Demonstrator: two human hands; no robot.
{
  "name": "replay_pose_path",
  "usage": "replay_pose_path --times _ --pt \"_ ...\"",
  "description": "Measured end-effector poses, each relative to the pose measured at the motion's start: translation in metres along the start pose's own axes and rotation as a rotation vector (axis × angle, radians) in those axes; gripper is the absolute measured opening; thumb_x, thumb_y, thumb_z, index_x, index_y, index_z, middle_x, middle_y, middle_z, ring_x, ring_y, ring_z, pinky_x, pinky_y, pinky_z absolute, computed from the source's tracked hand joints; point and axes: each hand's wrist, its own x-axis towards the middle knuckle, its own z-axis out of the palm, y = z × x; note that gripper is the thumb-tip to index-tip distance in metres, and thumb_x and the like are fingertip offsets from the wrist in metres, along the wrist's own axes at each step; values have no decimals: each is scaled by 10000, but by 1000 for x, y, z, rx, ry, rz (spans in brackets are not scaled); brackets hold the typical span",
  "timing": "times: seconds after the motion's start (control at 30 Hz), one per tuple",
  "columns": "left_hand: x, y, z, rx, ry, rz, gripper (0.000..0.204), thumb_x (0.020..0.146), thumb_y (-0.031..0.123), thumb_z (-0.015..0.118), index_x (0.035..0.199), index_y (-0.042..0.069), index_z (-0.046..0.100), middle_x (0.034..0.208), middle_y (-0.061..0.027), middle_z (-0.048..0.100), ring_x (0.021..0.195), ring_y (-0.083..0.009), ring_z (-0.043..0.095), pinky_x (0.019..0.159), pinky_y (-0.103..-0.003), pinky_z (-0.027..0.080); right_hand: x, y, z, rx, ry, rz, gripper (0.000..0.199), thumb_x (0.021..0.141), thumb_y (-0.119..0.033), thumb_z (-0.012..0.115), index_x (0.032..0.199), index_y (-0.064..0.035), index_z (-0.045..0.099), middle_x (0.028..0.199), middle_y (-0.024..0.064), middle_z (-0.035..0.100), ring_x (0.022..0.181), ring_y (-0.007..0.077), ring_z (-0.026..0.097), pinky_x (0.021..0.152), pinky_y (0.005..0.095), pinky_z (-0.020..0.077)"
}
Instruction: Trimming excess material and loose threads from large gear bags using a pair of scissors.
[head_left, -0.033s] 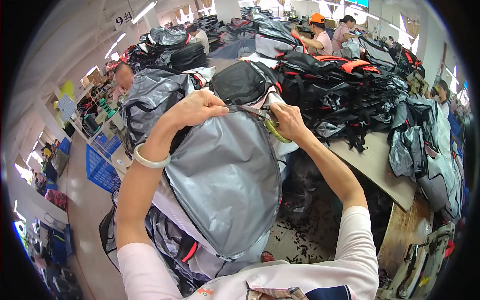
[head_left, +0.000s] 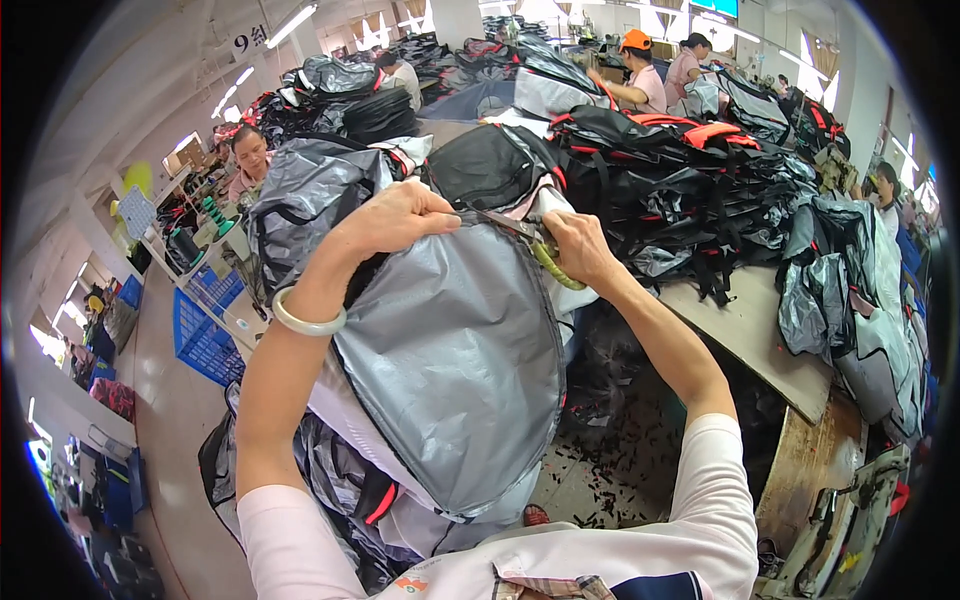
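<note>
Grey backpack panel (head_left: 450, 370): held up off the lap, upper edge raised to chest height between both hands, lower part draped down toward the knees; stretched taut so the seam line at the top lies open to the blades.
Thread snips (head_left: 535, 245): yellow-green handle, dark blades pointing left along the top edge of the panel, tips just short of the left knuckles (angled flat to the fabric, apparently to catch stray thread rather than cloth).
Right hand (head_left: 580, 250): fingers wrapped shut on the snips' handle, thumb on top for pressure.
Left hand (head_left: 400, 220): fingers curled tight, pinching a fold of the panel's upper edge, keeping it tense against the blades; pale bangle (head_left: 308, 318) on the wrist.
Black mesh bag part (head_left: 490, 165): just behind the hands, lying on the heap.
Worktable (head_left: 740, 325): to the right, bare board edge, piled with black and red-trimmed backpacks (head_left: 680, 170) within reach.
Floor (head_left: 610, 470): dark scraps scattered below the table.
Blue crate (head_left: 205, 340): left, by the aisle.
Co-workers: several at far tables, hands apart from these two.
</note>
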Motion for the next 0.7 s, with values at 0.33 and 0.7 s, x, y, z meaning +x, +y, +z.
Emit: replay_pose_path --times 0.33,0.7 --pt "-49 -10 -9 479 318 -110 227 755 311 596 798 103 676 804 -130 649 835 -288 632 719 -412 483 -134 -90 -9 258 107 873 264 783 -218 686 722 -64 480 538 2 473 458 106 429 429 295 356" --pt "-200 78 -100 294 1305 -98 261 797 251 600 696 10 588 626 -182 559 573 -315 553 540 -400 408 -33 -66 17 975 285 708 332 847 -205 514 1035 43 631 990 121 645 949 187 594 871 324 450"
